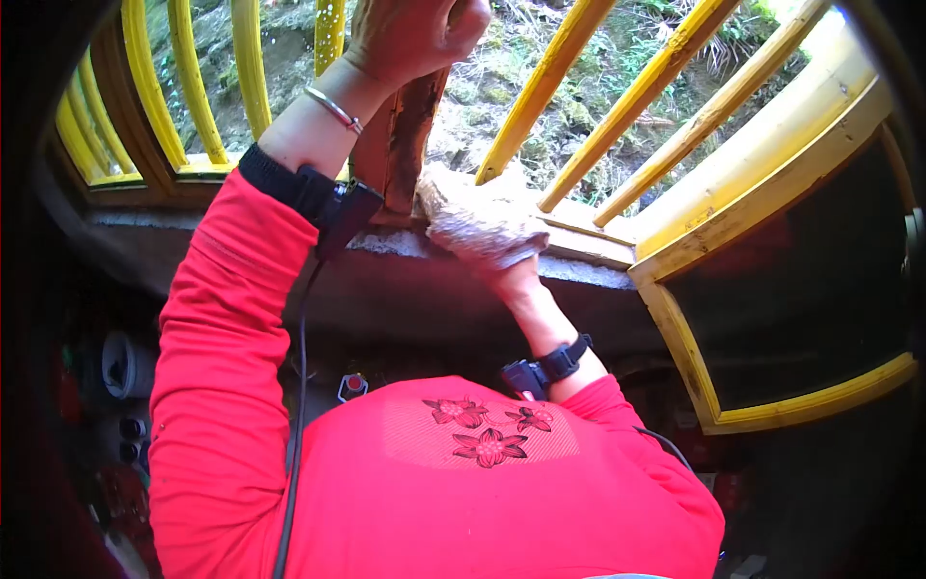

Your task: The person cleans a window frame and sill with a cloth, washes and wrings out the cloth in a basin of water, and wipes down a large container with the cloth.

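Sill [590, 243] at 12 o'clock: cloth [482, 217] looks light, soft, bunch mid-fold; right hand [511, 274] wrapped, left hand [415, 43] curled, can't tell either's grip.

Rustic room, yellow window bars [544, 87]

two hands [420, 41], one cloth [485, 220], three printed flowers [490, 448]

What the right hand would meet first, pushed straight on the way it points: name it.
Beyond the cloth covering the right hand, probably the foot of the slanted yellow bar. The fingers are hidden, so their exact direction and the depth are unclear.
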Tool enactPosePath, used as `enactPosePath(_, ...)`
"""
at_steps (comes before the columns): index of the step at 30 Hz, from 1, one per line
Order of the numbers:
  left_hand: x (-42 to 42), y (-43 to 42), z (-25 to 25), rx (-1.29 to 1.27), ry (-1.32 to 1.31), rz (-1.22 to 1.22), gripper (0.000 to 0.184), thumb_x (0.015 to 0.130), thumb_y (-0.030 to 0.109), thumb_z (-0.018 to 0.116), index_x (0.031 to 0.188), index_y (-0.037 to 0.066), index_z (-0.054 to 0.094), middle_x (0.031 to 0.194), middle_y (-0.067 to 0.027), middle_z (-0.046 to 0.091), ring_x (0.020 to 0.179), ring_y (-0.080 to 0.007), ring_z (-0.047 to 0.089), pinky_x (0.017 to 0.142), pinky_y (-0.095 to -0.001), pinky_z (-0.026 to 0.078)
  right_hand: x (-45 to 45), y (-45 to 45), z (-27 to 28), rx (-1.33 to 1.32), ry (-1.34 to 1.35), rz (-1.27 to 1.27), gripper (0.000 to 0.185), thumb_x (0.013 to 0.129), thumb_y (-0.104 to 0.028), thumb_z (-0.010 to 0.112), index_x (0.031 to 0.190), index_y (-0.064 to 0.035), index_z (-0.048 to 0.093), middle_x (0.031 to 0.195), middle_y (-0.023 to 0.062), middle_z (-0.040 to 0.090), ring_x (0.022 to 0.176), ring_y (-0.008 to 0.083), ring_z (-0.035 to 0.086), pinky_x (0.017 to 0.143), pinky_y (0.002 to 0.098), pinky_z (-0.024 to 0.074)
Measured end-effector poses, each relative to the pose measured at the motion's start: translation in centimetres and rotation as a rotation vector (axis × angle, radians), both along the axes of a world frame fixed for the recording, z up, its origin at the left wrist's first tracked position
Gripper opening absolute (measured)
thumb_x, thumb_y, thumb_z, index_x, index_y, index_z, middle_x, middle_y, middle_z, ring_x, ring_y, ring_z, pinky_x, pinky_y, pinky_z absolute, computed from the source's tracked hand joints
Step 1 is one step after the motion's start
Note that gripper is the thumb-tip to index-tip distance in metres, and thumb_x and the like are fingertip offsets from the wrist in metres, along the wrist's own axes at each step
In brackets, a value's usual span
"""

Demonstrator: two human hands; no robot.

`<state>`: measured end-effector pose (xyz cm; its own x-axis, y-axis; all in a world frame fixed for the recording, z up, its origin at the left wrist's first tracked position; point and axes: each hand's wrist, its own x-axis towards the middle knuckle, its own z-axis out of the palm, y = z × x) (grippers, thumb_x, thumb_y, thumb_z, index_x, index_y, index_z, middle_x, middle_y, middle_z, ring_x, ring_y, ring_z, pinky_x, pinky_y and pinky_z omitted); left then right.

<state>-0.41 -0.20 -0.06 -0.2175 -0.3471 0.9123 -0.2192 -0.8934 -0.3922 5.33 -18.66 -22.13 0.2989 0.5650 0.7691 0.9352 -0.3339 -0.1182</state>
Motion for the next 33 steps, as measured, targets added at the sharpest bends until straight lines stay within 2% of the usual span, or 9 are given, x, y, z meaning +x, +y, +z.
enactPosePath(6,-0.5,0.3,0.1,-0.056,0.1,0.073,0.023,0.072,0.003,0.056,0.095,0.004,0.056,0.108,-0.0111,0.055,0.102,-0.0304,0.052,0.09,-0.0396,0.039,2.6,-5.8,8.0,0.25,0.092,-0.091,0.023,0.08,-0.014,0.054,0.101,-0.0113,0.061,0.1,0.0094,0.06,0.097,0.0287,0.054,0.085,0.04,0.0406)
enactPosePath(9,-0.7,0.1,0.0,-0.098,0.151,0.075,0.024,0.071,0.002,0.055,0.095,0.004,0.055,0.108,-0.0124,0.055,0.102,-0.0318,0.052,0.091,-0.0412,0.038,5.2,-7.3,14.7,0.174,-0.214,-0.319,0.03,0.079,-0.012,0.056,0.108,-0.0081,0.058,0.108,0.012,0.058,0.103,0.0283,0.052,0.092,0.0415,0.0366)
enactPosePath(10,-0.8,0.3,-0.1,-0.107,0.172,0.054,0.026,0.07,0.002,0.054,0.096,0.003,0.055,0.108,-0.0129,0.054,0.103,-0.0323,0.051,0.091,-0.0431,0.038,6.6,-7.4,17.0,0.089,-0.701,-0.521,0.03,0.079,-0.013,0.057,0.108,-0.0052,0.057,0.099,0.0129,0.06,0.098,0.0299,0.054,0.089,0.0412,0.0381)
enactPosePath(12,-1.1,0.2,0.1,-0.1,0.15,0.085,0.026,0.068,0.007,0.053,0.094,0.004,0.055,0.11,-0.0098,0.053,0.107,-0.0285,0.049,0.093,-0.043,0.038,7.2,-6.7,22.9,0.45,-0.242,-0.245,0.033,0.083,-0.019,0.055,0.11,-0.0011,0.054,0.102,0.0145,0.058,0.101,0.0312,0.052,0.091,0.0415,0.0363)
enactPosePath(14,-0.9,0.2,0.1,-0.099,0.129,0.082,0.027,0.067,0.006,0.053,0.094,0.004,0.055,0.11,-0.0094,0.053,0.107,-0.0283,0.049,0.094,-0.0432,0.038,10.0,-5.8,29.2,0.079,-0.954,-1.526,0.033,0.089,-0.029,0.05,0.103,-0.0001,0.058,0.102,0.0147,0.059,0.092,0.0304,0.056,0.087,0.0405,0.0415)
enactPosePath(15,-0.8,0.3,-0.2,-0.102,0.137,0.08,0.027,0.067,0.006,0.053,0.094,0.004,0.054,0.111,-0.0092,0.053,0.107,-0.0281,0.049,0.094,-0.0432,0.038,11.5,-7.2,32.8,0.424,-0.943,-0.806,0.045,0.09,-0.04,0.045,0.105,0.0017,0.056,0.103,0.0173,0.059,0.093,0.0321,0.056,0.088,0.041,0.0405)
enactPosePath(17,-0.9,0.4,-0.3,-0.096,0.146,0.078,0.027,0.067,0.006,0.053,0.094,0.004,0.054,0.111,-0.0093,0.052,0.107,-0.0283,0.049,0.093,-0.0434,0.038,12.2,-7.5,40.6,0.249,-0.692,-1.019,0.048,0.088,-0.045,0.048,0.106,-0.0011,0.057,0.107,0.0187,0.057,0.101,0.0321,0.053,0.09,0.0406,0.0392)
enactPosePath(18,-0.9,0.4,-0.1,-0.097,0.152,0.077,0.026,0.067,0.006,0.053,0.093,0.004,0.054,0.111,-0.0094,0.052,0.107,-0.0285,0.049,0.093,-0.0435,0.039,17.7,-8.7,45.3,0.494,-0.76,-0.73,0.047,0.086,-0.042,0.053,0.114,-0.0039,0.054,0.111,0.0152,0.056,0.106,0.0285,0.051,0.092,0.0383,0.0398)
enactPosePath(33,-0.1,0.5,-0.4,-0.113,0.064,0.025,0.022,0.067,0.002,0.053,0.089,0.004,0.056,0.105,-0.008,0.056,0.102,-0.027,0.053,0.086,-0.0408,0.043,21.3,-5.2,25.9,0.342,0.117,-0.299,0.044,0.082,-0.033,0.06,0.116,-0.0051,0.051,0.11,0.0115,0.055,0.103,0.0247,0.052,0.089,0.0361,0.0423)
